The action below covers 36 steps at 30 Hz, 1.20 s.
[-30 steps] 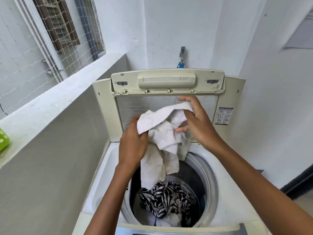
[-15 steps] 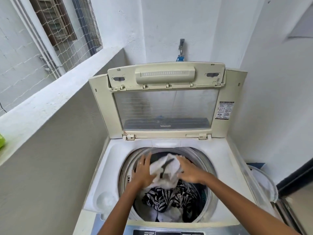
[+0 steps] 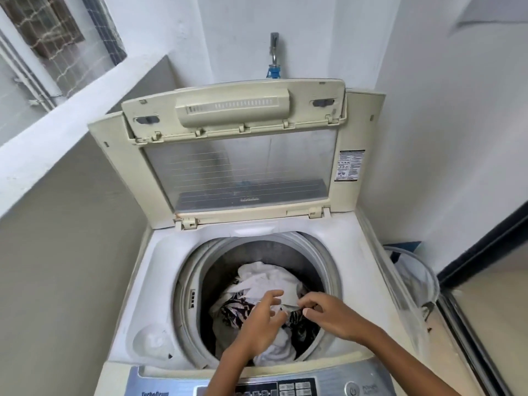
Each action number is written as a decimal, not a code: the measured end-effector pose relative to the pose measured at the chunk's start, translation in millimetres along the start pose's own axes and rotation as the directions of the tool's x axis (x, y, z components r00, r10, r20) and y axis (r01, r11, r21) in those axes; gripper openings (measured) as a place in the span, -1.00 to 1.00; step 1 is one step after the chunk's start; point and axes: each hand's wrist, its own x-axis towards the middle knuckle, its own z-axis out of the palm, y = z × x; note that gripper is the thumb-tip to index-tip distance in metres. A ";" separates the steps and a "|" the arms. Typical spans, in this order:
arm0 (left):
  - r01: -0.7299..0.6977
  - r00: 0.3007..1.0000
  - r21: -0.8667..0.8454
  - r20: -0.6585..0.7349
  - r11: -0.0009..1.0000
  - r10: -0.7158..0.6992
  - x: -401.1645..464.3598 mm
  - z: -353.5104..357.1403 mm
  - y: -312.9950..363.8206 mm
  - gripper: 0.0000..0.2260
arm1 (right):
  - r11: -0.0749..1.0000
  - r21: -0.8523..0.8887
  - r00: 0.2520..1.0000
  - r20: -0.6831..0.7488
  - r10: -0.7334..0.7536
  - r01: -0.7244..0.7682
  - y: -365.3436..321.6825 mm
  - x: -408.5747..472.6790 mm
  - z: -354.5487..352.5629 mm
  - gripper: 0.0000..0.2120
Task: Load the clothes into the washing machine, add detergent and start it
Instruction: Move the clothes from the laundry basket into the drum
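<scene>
The top-loading washing machine [image 3: 160,281] stands with its lid [image 3: 243,167] tipped upright at the back. Inside the drum [image 3: 285,252] a white cloth [image 3: 265,278] lies on top of a black-and-white patterned garment [image 3: 231,310]. More white fabric [image 3: 277,350] shows at the drum's front. My left hand [image 3: 260,321] hovers over the pile with fingers spread and nothing in it. My right hand [image 3: 328,312] is just to its right, over the drum's front right. Its fingers are loosely curled, their tips by the white cloth's edge, with no grip that I can see.
The control panel [image 3: 285,387] with a power button [image 3: 353,391] runs along the near edge. A round recess [image 3: 153,342] sits at the machine's front left. A tap [image 3: 274,50] is on the wall behind. A mesh basket [image 3: 414,281] stands to the right, a white ledge [image 3: 57,130] to the left.
Both hands lowered the white cloth from in front of the lid into the drum and let it go. It now lies on the patterned garment, and the hands have drawn back toward me.
</scene>
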 end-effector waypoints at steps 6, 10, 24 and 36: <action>-0.175 0.984 -0.081 -0.045 0.981 0.172 6.8 45.2 80.1 -0.76 | 0.974 0.223 0.991 -0.131 -0.016 0.045 34.3 -45.7 -57.6 -0.81; -0.254 0.967 -0.123 -0.006 0.959 0.255 29.4 84.5 142.6 -0.79 | 0.918 0.389 0.955 -0.294 0.047 0.074 71.7 -72.4 -113.0 -0.83; 0.037 0.927 0.091 0.370 0.995 -0.068 245.8 309.0 200.3 -0.69 | 0.701 0.644 0.834 -0.175 0.524 -0.306 346.5 -20.2 -205.8 -0.80; 0.339 0.895 0.294 0.191 0.893 -0.403 395.0 384.0 47.2 -0.64 | 0.770 0.244 0.804 0.090 0.588 -0.590 574.6 215.1 -148.2 -0.39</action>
